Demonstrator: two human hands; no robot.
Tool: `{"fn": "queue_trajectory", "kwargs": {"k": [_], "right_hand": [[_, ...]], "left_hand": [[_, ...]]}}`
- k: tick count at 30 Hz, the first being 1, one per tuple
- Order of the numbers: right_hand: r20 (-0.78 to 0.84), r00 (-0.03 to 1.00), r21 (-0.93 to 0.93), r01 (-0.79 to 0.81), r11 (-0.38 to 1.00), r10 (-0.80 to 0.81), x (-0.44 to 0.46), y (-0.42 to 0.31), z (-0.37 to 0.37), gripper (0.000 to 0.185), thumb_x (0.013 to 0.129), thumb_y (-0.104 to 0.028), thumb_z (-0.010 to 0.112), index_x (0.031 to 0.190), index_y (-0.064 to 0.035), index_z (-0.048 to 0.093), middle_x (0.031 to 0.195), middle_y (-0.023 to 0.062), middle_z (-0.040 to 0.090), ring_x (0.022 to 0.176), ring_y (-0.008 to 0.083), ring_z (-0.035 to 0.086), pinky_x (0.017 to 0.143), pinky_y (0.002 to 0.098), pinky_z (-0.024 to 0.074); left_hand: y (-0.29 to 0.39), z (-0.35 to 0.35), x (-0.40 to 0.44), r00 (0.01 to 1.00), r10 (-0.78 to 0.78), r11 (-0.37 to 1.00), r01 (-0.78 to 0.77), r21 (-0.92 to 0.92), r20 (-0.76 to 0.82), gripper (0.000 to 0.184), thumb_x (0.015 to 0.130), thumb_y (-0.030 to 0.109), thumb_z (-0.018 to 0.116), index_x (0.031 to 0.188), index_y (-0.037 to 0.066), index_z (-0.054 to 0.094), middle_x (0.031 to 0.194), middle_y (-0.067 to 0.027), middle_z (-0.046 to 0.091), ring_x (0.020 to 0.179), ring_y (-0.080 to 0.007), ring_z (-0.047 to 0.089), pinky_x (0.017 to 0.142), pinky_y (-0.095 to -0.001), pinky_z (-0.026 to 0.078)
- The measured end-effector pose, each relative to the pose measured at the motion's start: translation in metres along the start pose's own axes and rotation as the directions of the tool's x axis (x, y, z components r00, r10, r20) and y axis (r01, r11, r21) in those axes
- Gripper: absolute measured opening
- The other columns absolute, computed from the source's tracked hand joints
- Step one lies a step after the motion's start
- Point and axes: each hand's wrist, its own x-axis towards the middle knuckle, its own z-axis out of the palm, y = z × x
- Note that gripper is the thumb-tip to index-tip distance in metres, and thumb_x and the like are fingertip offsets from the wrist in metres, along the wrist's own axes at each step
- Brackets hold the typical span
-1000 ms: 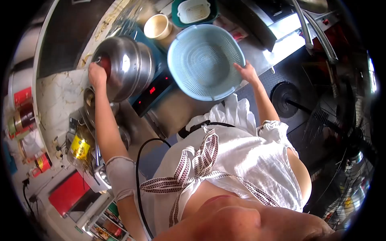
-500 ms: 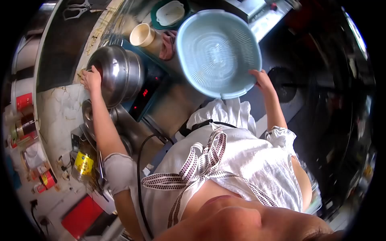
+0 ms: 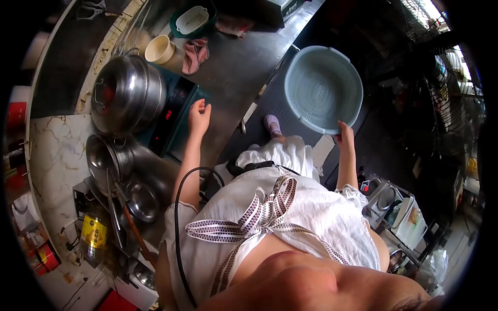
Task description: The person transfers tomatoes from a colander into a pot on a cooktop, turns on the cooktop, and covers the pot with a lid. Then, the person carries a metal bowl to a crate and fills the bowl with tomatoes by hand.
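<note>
My right hand grips the rim of a light-blue plastic colander, holding it out over the floor at the front right with its ribbed inside facing up. My left hand hangs in the air beside the front edge of a black induction cooker, fingers loosely bent, thumb apart, nothing in it. On that cooker stands a big steel pot with a domed lid. Red digits glow on the cooker's panel.
Past the pot, the steel counter holds a cream tub, a pink cloth and a white basket in a green basin. Steel bowls and a yellow-labelled bottle stand at left. A dish rack is at right.
My left hand has left the pot lid and moved right, past the cooker's front. The colander, in my right hand, has swung right and lower, away from the counter.
</note>
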Motion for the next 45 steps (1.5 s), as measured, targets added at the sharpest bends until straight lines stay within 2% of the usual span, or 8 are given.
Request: {"fn": "queue_trajectory", "kwargs": {"k": [2,6,17,25,31,35,41,45], "right_hand": [[0.021,1.0,0.041,-0.014,0.999,0.013,0.005,0.009,-0.004,0.02,0.072,-0.022,0.06,0.075,-0.003,0.053,0.054,0.0017,0.046,0.04,0.0114,0.042,0.035,0.0232,0.0341],[0.068,0.997,0.1,-0.051,0.994,0.044,0.005,0.009,0.006,0.017,0.076,-0.022,0.058,0.072,-0.0075,0.05,0.05,-0.0011,0.043,0.033,0.0113,0.038,0.031,0.0233,0.0295],[0.037,0.99,0.136,-0.136,0.981,0.132,0.056,0.012,-0.006,0.02,0.079,-0.018,0.051,0.092,-0.0022,0.052,0.068,0.0028,0.056,0.047,0.0124,0.052,0.034,0.0229,0.0384],[-0.167,0.966,0.131,-0.179,0.975,0.199,0.062,0.024,-0.011,0.015,0.075,-0.02,0.055,0.081,-0.0064,0.053,0.06,0.0022,0.05,0.04,0.0127,0.045,0.032,0.0231,0.0338],[-0.205,0.946,0.278,-0.189,0.942,0.25,0.028,0.076,-0.04,0.015,0.073,-0.019,0.055,0.078,-0.0058,0.051,0.057,0.0022,0.047,0.04,0.0128,0.043,0.033,0.0245,0.0326],[-0.193,0.938,0.405,-0.19,0.894,0.286,-0.022,0.14,-0.072,0.012,0.074,-0.017,0.056,0.078,-0.0073,0.051,0.059,0.0021,0.048,0.042,0.0127,0.045,0.034,0.0247,0.0329],[-0.469,0.784,0.569,-0.083,0.818,0.406,-0.096,0.196,-0.127,0.019,0.071,-0.015,0.058,0.081,0.0,0.052,0.057,0.0055,0.049,0.039,0.0164,0.044,0.033,0.0279,0.032],[-0.594,0.715,0.563,0.042,0.825,0.369,-0.128,0.212,-0.159,0.022,0.069,-0.016,0.059,0.082,0.0004,0.054,0.058,0.006,0.052,0.04,0.0157,0.046,0.032,0.0278,0.0319]], "left_hand": [[0.01,0.006,0.031,0.935,-0.313,0.893,0.349,-0.285,0.164,0.029,0.083,0.019,0.057,0.105,0.001,0.053,0.09,-0.0054,0.057,0.081,-0.0156,0.057,0.069,-0.0274,0.045],[0.026,0.018,0.121,0.831,-0.393,0.611,0.557,-0.563,0.394,0.033,0.083,0.027,0.056,0.103,0.002,0.05,0.091,-0.0083,0.055,0.081,-0.0191,0.056,0.069,-0.031,0.046],[-0.02,0.094,0.34,0.631,-0.653,0.017,0.564,-0.826,0.418,0.047,0.083,0.042,0.05,0.104,0.002,0.035,0.102,-0.0215,0.043,0.09,-0.035,0.05,0.079,-0.0495,0.046],[-0.016,0.085,0.336,0.733,-0.645,0.169,0.41,-0.896,0.214,0.028,0.085,0.02,0.047,0.096,-0.006,0.044,0.105,-0.0194,0.042,0.092,-0.0317,0.049,0.082,-0.044,0.047],[0.052,0.065,0.151,0.868,-0.419,0.268,0.399,-0.877,0.266,0.01,0.081,0.007,0.054,0.084,-0.001,0.048,0.075,-0.0124,0.053,0.073,-0.0295,0.058,0.069,-0.0408,0.052],[0.037,0.072,0.033,0.739,-0.361,0.166,0.651,-0.741,0.568,0.007,0.079,0.007,0.057,0.084,0.004,0.053,0.079,-0.0089,0.055,0.078,-0.0228,0.056,0.076,-0.0427,0.049],[0.041,0.102,-0.053,0.45,-0.209,0.478,0.822,-0.311,0.868,0.014,0.081,0.008,0.054,0.093,0.003,0.053,0.089,-0.0083,0.058,0.083,-0.0228,0.057,0.079,-0.0406,0.046],[0.038,0.144,-0.064,0.3,-0.195,0.686,0.722,-0.089,0.934,0.012,0.08,0.005,0.053,0.092,0.001,0.053,0.087,-0.0092,0.058,0.08,-0.0235,0.058,0.074,-0.0399,0.049]]}}
